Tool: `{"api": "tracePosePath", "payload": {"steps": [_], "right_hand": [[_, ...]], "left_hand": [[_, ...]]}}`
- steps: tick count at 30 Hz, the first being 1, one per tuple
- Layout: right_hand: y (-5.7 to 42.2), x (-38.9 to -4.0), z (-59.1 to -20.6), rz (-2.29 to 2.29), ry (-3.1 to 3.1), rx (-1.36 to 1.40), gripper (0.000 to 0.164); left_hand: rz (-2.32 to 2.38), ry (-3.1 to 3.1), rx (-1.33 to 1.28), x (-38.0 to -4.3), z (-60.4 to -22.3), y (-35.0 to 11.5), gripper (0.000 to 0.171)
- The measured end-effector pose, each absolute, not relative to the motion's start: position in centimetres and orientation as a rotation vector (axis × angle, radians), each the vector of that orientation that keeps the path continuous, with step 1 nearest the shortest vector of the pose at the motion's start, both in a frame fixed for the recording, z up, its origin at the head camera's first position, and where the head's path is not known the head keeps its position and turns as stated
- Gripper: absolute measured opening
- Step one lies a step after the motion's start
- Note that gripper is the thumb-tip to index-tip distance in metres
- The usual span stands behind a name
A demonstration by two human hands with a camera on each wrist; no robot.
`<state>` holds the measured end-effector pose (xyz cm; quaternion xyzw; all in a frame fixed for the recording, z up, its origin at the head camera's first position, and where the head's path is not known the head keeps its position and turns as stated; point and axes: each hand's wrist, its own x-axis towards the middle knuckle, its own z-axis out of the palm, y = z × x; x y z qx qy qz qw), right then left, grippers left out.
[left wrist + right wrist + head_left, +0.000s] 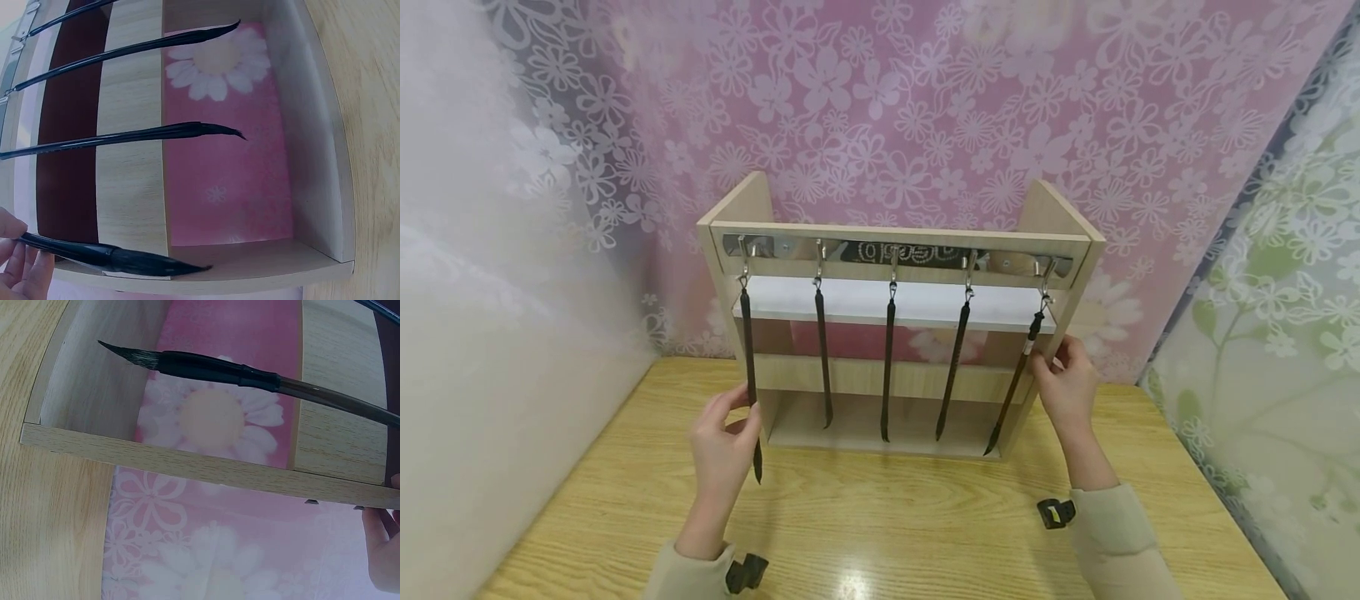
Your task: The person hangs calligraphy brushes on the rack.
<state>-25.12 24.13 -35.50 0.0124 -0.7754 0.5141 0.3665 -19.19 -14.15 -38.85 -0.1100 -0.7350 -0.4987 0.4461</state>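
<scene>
A wooden rack (891,379) stands on the table, with a metal hook strip (850,250) along its top front. Several calligraphy brushes hang tip-down from the hooks by small loops. My left hand (722,442) pinches the leftmost brush (749,350) low on its dark handle; in the left wrist view this brush's dark bristles (162,262) stick out past the fingertips. At the other end, my right hand (1067,392) holds the rack's right side panel (206,467) by its edge. Close beside it hangs the rightmost brush (1015,383), which has a brown handle and touches no finger.
A white shelf (887,302) runs across the rack behind the brushes. The wood-grain table (880,517) extends in front of it. Pink floral sheeting (880,108) stands behind, with pale sheeting (527,250) at left and green-leaf sheeting (1277,333) at right.
</scene>
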Motion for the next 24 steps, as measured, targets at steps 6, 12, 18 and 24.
{"api": "tracePosePath", "payload": {"steps": [6, 12, 18, 24], "right_hand": [[24.6, -25.7, -36.2, 1.324, -1.996, 0.025, 0.029], [23.5, -24.3, -34.8, 1.307, -1.994, 0.024, 0.026], [24.0, -25.0, -35.3, 1.302, -2.026, -0.005, 0.027], [24.5, -25.7, -35.9, 1.33, -2.006, 0.003, 0.027]], "left_hand": [[-1.232, -1.813, -0.258, -19.2, -38.9, -14.2, 0.027], [-1.215, -1.81, -0.255, -19.2, -38.9, -14.2, 0.027], [-1.212, -1.811, -0.251, -19.3, -38.7, -14.3, 0.027], [-1.22, -1.821, -0.234, -19.3, -38.3, -14.5, 0.027]]}}
